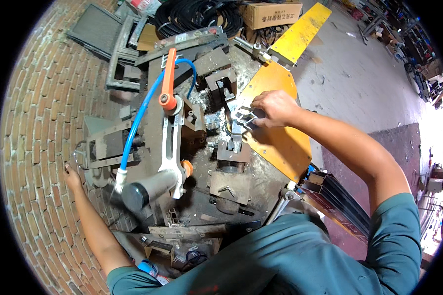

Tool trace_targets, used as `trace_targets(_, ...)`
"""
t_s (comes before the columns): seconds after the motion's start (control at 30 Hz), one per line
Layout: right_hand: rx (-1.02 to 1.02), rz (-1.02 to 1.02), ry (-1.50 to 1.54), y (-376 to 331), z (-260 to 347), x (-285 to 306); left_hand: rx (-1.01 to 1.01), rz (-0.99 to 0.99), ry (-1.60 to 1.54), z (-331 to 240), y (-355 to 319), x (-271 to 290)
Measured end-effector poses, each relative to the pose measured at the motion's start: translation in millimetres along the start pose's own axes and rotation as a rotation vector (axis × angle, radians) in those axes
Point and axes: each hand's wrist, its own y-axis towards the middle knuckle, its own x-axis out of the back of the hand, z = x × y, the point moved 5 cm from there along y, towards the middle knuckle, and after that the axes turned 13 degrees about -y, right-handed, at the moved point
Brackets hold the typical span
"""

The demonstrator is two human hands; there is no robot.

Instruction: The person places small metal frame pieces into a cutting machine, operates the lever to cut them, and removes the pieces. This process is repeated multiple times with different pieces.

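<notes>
1. Orange coats the straight lever (168, 76), which meets a slotted grey metal arm (171, 142) at its rounded near end.
2. Beyond the lever, coiled black cable (192, 18) is heaped, with a brown cardboard box (270, 15) farther to the lever's right. To its left are grey metal frames (114, 78) and, at the far left, brickwork (34, 147).
3. Nearer the wearer than the lever, a metal cylinder (155, 188) with a dark round cap joins the arm; both stand between the two hands. A smooth blue hose (139, 118) loops on the lever's right and runs down on its left to a white elbow fitting (120, 179).
4. Right of the lever, a flat yellow-orange plate (295, 152) with angled edges is dotted with screws; a long scuffed yellow strip (302, 32) lies farther off. Down and right of the lever, a squarish steel block (230, 186) bears a V-shaped mark, on a worn, smudged metal bench.
5. The pale silvery metal piece (240, 114), with openings through it, is to the lever's right, above the near-left edge of the plate. The right hand (275, 108) grips it, fingers bent and mostly closed.
6. The left hand (73, 177) is well left of the lever, near a thin metal ring (78, 156); whether it grasps anything I cannot tell.
</notes>
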Motion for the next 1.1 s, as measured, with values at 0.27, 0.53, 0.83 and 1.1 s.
trace_targets(0.27,-0.003,-0.441,0.27,-19.6,-26.1,17.5,-0.236,-0.291,-0.233,-212.6,-108.3,125.2)
trace_targets(0.53,-0.115,-0.793,0.69,-215.7,22.1,59.6,-0.653,0.323,-0.757,-453.5,-384.3,180.6)
trace_targets(0.83,-0.672,-0.933,0.648,-497.1,68.3,24.0,-0.216,1.663,-0.899,-559.7,-744.1,116.2)
trace_targets(1.1,-1.096,-1.019,0.501,-700.4,115.2,-17.5,0.117,2.049,-0.885,-605.2,-971.7,142.2)
